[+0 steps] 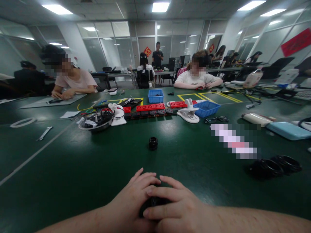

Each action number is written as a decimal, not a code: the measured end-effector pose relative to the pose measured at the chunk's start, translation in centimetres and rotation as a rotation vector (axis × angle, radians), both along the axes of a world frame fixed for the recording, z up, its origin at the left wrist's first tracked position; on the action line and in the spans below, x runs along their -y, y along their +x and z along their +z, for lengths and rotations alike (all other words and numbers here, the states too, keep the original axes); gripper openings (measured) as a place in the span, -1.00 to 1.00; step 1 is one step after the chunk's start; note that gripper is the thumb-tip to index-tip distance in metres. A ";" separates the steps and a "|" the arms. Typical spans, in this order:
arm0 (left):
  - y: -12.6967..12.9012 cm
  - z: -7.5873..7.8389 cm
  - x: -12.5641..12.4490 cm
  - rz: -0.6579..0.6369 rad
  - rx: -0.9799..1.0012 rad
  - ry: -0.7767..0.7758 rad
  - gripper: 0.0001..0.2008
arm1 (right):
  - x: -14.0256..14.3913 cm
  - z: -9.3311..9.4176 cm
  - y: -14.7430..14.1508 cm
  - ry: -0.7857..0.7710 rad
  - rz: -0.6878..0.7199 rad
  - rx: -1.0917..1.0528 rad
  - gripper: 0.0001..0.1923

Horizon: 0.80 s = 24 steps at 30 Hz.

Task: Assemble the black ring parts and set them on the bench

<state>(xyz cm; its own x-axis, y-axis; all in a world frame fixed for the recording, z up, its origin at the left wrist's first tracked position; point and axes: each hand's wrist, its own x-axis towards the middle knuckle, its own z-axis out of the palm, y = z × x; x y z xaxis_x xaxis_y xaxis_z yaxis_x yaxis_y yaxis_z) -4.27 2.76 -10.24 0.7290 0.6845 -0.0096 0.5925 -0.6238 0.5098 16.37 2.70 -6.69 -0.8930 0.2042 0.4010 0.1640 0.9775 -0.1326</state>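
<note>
At the near edge of the green table point(73, 174), left hand point(132, 197) and right hand point(175, 204) close together around a small black part point(154, 202), mostly hidden; it looks rigid, light, best pinched by its sides; a similar black ring point(153, 143) sits apart.

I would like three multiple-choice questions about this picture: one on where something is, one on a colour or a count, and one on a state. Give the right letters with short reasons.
1. Where is the small black cylinder?
A. On the green table, beyond the hands
B. Inside a blue bin
C. In a hand

2. What colour is the row of power strips?
A. Yellow
B. Red
C. White

3. How are the left hand and right hand?
A. Far apart
B. Raised in the air
C. Closed together around a dark object

Answers: 1 A, it stands alone on the bare table. 2 B, the tops are red. 3 C, both sets of fingers wrap one dark thing.
</note>
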 end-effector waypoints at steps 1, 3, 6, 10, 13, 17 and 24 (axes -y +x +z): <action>0.0 0.0 0.0 0.005 0.001 0.001 -0.38 | 0.0 -0.1 0.0 0.015 0.008 -0.019 -0.78; 0.0 0.2 0.0 0.003 0.000 -0.004 -0.37 | 0.0 -0.3 0.1 0.032 -0.002 -0.094 -0.79; 0.0 0.9 0.0 -0.021 -0.009 -0.038 -0.37 | 0.1 -0.3 0.4 -0.031 -0.090 -0.217 -0.78; 0.2 1.9 0.1 -0.020 -0.009 -0.070 -0.31 | -0.1 -0.2 0.5 -0.194 -0.238 -0.239 -0.70; 0.3 2.3 0.2 -0.009 -0.004 -0.067 -0.38 | -0.4 -0.8 0.2 -0.198 -0.266 -0.222 -0.50; 0.2 2.4 0.2 -0.009 0.032 -0.038 -0.44 | -0.8 -1.3 -0.2 -0.141 -0.224 -0.198 -0.53; 0.1 2.4 0.2 -0.013 0.019 -0.035 -0.46 | -0.8 -1.5 -1.1 -0.106 -0.100 -0.202 -0.72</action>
